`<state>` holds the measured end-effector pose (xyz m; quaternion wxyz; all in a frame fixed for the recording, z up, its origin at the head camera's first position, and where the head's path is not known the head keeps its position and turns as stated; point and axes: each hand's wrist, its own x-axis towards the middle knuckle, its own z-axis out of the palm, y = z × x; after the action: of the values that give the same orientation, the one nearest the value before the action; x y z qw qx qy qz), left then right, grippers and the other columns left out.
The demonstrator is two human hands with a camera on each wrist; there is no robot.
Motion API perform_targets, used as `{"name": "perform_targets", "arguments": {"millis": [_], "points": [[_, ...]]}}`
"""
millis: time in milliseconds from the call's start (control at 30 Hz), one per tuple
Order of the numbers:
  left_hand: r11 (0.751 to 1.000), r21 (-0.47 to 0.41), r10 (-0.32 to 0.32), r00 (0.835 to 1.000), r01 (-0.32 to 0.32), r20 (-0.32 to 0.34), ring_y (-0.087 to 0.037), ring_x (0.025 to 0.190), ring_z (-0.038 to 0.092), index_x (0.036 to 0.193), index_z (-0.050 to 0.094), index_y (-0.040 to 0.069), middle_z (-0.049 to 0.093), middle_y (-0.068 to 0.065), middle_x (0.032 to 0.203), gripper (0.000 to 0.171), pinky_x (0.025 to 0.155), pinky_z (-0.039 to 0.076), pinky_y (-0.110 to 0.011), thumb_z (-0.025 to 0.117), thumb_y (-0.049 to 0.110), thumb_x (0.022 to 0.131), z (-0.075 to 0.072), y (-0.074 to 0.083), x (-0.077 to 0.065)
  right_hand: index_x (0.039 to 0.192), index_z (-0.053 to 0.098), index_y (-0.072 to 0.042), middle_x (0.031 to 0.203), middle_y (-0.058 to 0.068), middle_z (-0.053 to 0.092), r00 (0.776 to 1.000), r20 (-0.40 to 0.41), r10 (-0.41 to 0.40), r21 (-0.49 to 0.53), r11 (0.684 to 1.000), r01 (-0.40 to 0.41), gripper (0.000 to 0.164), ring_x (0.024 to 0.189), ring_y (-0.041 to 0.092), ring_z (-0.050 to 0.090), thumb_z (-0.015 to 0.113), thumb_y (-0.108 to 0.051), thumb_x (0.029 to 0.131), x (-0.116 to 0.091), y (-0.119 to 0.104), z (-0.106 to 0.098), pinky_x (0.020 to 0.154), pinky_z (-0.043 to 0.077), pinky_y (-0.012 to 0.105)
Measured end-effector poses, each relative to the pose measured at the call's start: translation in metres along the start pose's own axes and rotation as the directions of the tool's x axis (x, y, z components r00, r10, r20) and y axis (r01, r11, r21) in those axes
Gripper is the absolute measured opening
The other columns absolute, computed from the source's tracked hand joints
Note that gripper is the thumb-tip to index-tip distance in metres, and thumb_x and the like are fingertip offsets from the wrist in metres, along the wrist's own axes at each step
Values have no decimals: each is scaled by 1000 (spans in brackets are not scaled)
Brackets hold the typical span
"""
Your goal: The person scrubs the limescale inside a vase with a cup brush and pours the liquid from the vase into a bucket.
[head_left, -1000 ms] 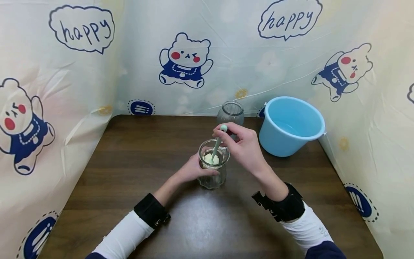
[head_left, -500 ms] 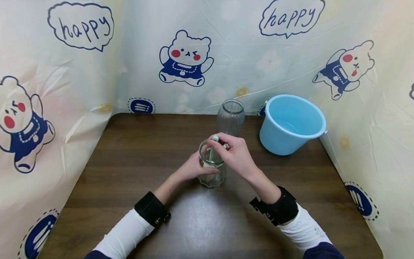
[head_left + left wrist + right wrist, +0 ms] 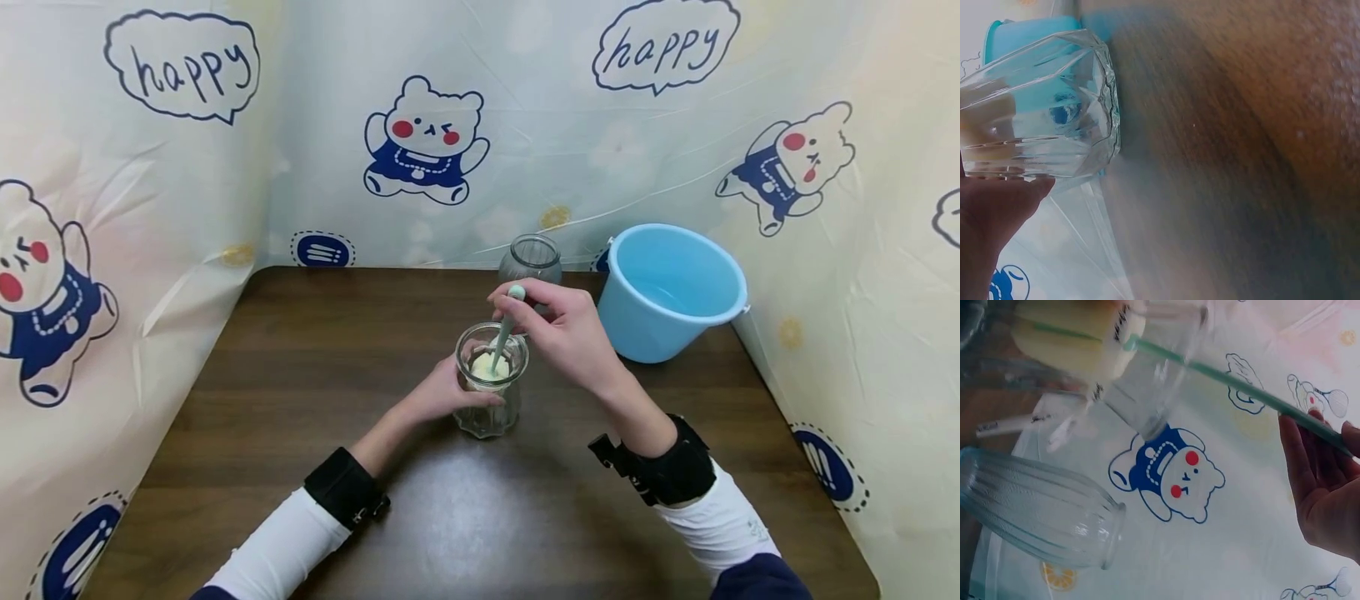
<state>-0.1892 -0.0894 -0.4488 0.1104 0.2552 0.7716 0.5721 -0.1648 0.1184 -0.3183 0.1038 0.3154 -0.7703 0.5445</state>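
Note:
My left hand (image 3: 442, 395) grips a clear glass jar (image 3: 487, 421) low around its side, the thumb across the front. In the left wrist view the jar's ribbed base (image 3: 1107, 106) shows at upper left. My right hand (image 3: 573, 337) pinches the top of a thin green handle above the jar's mouth. It belongs to a sponge bottle brush (image 3: 1241, 387), whose pale yellow sponge head (image 3: 490, 367) sits inside the jar just below the rim. The right wrist view shows the handle running from the fingers into the sponge.
A second ribbed glass jar (image 3: 530, 260) stands at the back edge of the brown table (image 3: 337, 333), partly hidden behind my right hand. Right of it is a light blue bucket (image 3: 660, 333). A printed curtain (image 3: 315, 150) encloses the table's back and sides.
My right hand went down toward the jar's mouth half a second ago, pushing the sponge deeper, and is now raised again with the sponge near the rim. My left hand keeps its grip.

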Motion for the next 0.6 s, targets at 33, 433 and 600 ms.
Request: {"name": "perform_targets", "arguments": {"millis": [33, 433, 600], "points": [[1000, 6, -6, 1000, 6, 4, -21, 117, 62, 142, 51, 3, 64, -11, 133, 73, 105, 48, -42, 90, 11, 80, -1, 0, 0, 114, 75, -2, 97, 9, 74, 1000, 7, -5, -4, 1000, 5, 16, 84, 19, 72, 66, -6, 102, 1, -1, -1, 76, 63, 42], [1000, 2, -17, 1000, 17, 15, -23, 118, 65, 145, 49, 12, 67, -7, 129, 77, 105, 49, -45, 90, 19, 81, -1, -34, 7, 110, 74, -10, 91, 2, 69, 994, 83, 75, -145, 987, -63, 11, 73, 19, 61, 67, -16, 103, -6, 9, 5, 66, 55, 31], [1000, 17, -10, 1000, 9, 22, -22, 119, 65, 145, 47, 14, 67, -5, 131, 77, 105, 49, -43, 89, 20, 82, -2, -35, 7, 108, 72, -11, 87, 5, 68, 991, 112, 71, -194, 980, -48, 8, 70, 16, 58, 67, -15, 103, -6, 11, 6, 62, 52, 29]]}}
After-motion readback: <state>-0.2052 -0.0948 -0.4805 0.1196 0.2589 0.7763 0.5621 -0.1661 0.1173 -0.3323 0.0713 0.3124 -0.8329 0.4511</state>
